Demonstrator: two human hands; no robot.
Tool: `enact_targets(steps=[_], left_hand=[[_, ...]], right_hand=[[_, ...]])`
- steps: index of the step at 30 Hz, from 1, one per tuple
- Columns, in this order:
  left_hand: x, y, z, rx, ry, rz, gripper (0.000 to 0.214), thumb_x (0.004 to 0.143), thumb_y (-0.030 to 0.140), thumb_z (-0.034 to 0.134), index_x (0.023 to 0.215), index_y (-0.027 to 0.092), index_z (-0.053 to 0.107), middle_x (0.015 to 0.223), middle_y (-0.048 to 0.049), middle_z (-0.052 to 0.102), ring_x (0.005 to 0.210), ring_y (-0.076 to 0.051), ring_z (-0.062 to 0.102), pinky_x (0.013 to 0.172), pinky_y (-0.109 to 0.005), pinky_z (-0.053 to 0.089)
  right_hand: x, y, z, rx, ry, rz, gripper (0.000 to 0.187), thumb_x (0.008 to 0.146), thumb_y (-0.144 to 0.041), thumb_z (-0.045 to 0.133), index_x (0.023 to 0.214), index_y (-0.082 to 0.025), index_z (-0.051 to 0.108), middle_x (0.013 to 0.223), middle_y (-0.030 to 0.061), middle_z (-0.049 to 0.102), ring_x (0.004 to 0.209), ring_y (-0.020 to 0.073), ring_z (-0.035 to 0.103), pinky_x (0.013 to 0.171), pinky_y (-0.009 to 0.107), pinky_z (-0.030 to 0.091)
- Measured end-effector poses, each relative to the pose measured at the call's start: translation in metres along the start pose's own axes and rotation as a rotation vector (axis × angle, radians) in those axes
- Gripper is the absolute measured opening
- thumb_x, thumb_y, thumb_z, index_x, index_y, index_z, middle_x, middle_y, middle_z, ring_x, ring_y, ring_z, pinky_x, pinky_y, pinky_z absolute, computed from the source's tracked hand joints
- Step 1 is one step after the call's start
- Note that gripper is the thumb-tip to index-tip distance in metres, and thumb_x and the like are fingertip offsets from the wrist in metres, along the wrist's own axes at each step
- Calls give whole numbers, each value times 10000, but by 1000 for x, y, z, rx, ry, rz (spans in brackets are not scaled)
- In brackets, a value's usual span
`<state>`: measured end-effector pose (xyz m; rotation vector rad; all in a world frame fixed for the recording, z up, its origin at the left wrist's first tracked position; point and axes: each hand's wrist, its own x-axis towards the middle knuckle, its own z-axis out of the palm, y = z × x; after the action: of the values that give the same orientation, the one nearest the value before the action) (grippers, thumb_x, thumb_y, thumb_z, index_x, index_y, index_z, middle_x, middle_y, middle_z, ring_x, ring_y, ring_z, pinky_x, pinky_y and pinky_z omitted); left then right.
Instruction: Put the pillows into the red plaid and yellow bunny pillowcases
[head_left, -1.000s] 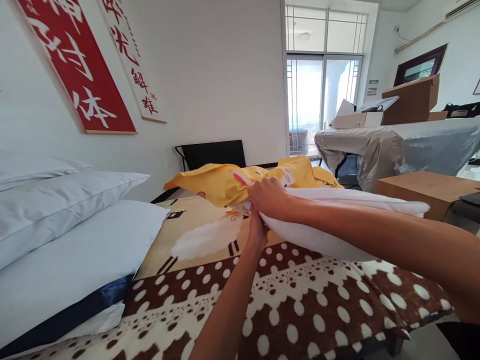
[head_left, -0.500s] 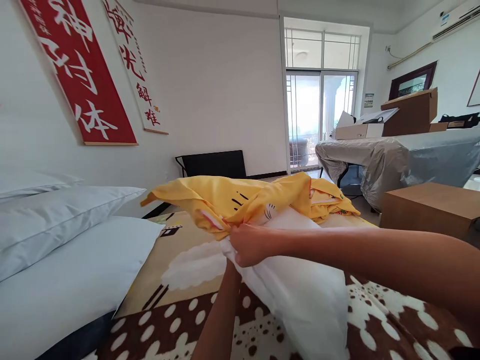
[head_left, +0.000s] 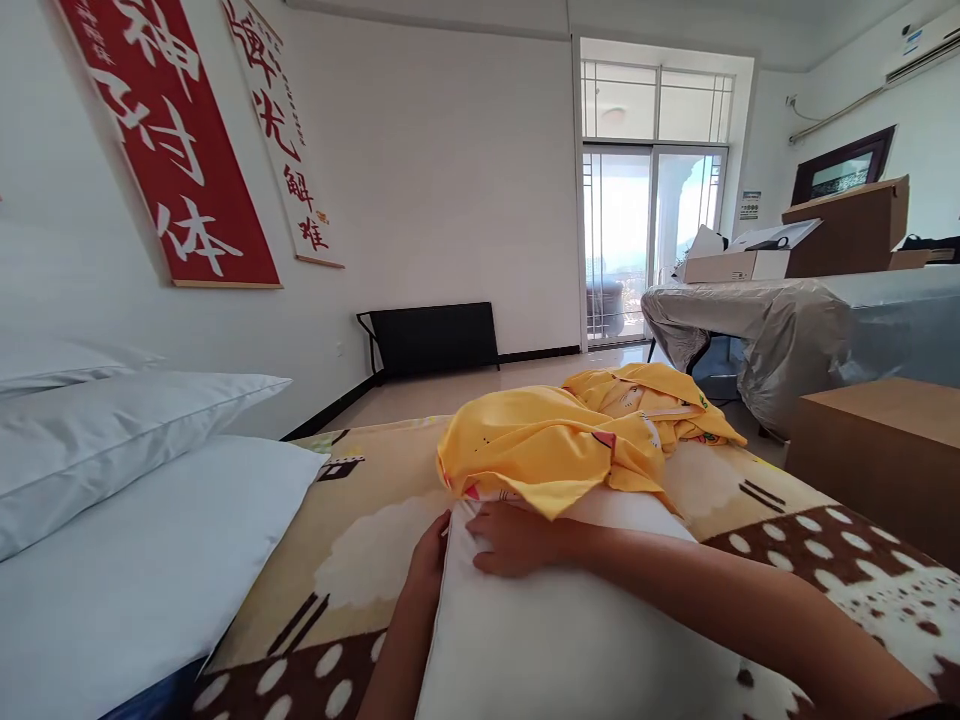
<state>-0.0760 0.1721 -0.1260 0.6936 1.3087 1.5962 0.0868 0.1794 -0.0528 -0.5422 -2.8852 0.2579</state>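
A white pillow lies flat before me on the patterned blanket. Its far end is under a crumpled yellow pillowcase with cartoon prints; how much is inside I cannot tell. At the pillow's far left corner, my left hand grips the side edge, its fingers partly hidden behind it. My right hand rests on top near the same corner, just below the yellow hem, with bent fingers pinching the white fabric. Beyond the pillowcase, more bunched yellow cloth lies toward the far right.
White pillows are stacked at the left. A cardboard box stands at the right, near a plastic-covered table bearing boxes. Against the far wall leans a black folded panel.
The yellow pillowcase has dropped from my raised hands and now lies over the pillow's far end. The pillow has flattened onto the bed. My right hand has moved down onto the white fabric.
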Motion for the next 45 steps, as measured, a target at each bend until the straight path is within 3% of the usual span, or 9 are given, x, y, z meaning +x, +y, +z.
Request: enact_targets(steps=[4, 9, 14, 17, 20, 26, 32, 38, 45], left_hand=[[-2, 5, -43, -31, 33, -53, 176, 836, 193, 458, 905, 122, 604, 979, -123, 676, 809, -213, 669, 719, -357, 526], [-25, 42, -39, 3, -29, 185, 280, 737, 255, 552, 988, 145, 609, 1131, -124, 647, 1000, -237, 631, 797, -303, 496], [-74, 68, -3, 530, -474, 664, 701, 702, 423, 673, 1339, 253, 437, 1450, -104, 401, 1341, -297, 342, 1063, -414, 339], [-89, 58, 20, 927, -608, 729, 882, 711, 409, 695, 1455, 314, 232, 1534, -60, 238, 1406, -292, 203, 1140, -467, 195], [-83, 35, 39, 1108, -532, 767, 758, 792, 329, 600, 1459, 296, 240, 1517, -60, 282, 1393, -283, 243, 1140, -488, 182], [-56, 6, 52, 1018, -446, 795, 303, 880, 333, 458, 1092, 275, 666, 1242, -53, 615, 1204, -254, 505, 1052, -444, 330], [-62, 24, 34, 482, -7, 703, 272, 854, 447, 489, 809, 205, 604, 738, -11, 595, 741, -177, 547, 698, -267, 450], [-56, 43, 8, 195, 179, 548, 263, 675, 443, 615, 779, 202, 592, 794, -31, 571, 806, -200, 521, 668, -269, 460], [-69, 58, -9, 406, -200, 512, 275, 601, 422, 579, 494, 183, 496, 538, 1, 375, 528, -125, 335, 485, -262, 304]], right_hand=[[-32, -5, -3, 174, -72, 1, 352, 843, -334, 514, 1152, -176, 576, 1189, 83, 606, 1105, 218, 540, 980, 336, 403], [-84, -20, -53, 275, -244, -155, 398, 841, -334, 585, 1208, -180, 587, 1063, 62, 674, 979, 176, 616, 895, 271, 446], [-136, 18, -69, 414, 118, -98, 222, 841, -304, 577, 1032, -210, 639, 993, 32, 669, 934, 150, 612, 879, 275, 455], [-143, 56, -52, 270, 429, 43, 434, 746, -256, 636, 1172, -218, 559, 1260, 83, 544, 1203, 217, 471, 1033, 369, 351], [-136, 84, -30, 67, 524, 234, 722, 674, -170, 594, 1360, -248, 383, 1411, 94, 397, 1333, 255, 315, 1092, 449, 244], [-132, 111, -9, -54, 625, 610, 646, 705, -148, 476, 1343, -223, 404, 1347, 122, 481, 1248, 273, 428, 996, 490, 312], [-143, 116, -18, -74, 656, 641, 349, 802, -113, 362, 973, -199, 653, 1153, 79, 650, 1020, 214, 597, 931, 419, 359], [-145, 92, -29, -84, 781, 500, 258, 852, -172, 339, 862, -203, 594, 863, 58, 695, 775, 205, 625, 738, 323, 447], [-158, 50, -33, -70, 732, 286, 239, 842, -158, 355, 874, -208, 587, 758, 39, 645, 648, 164, 575, 626, 262, 414]])
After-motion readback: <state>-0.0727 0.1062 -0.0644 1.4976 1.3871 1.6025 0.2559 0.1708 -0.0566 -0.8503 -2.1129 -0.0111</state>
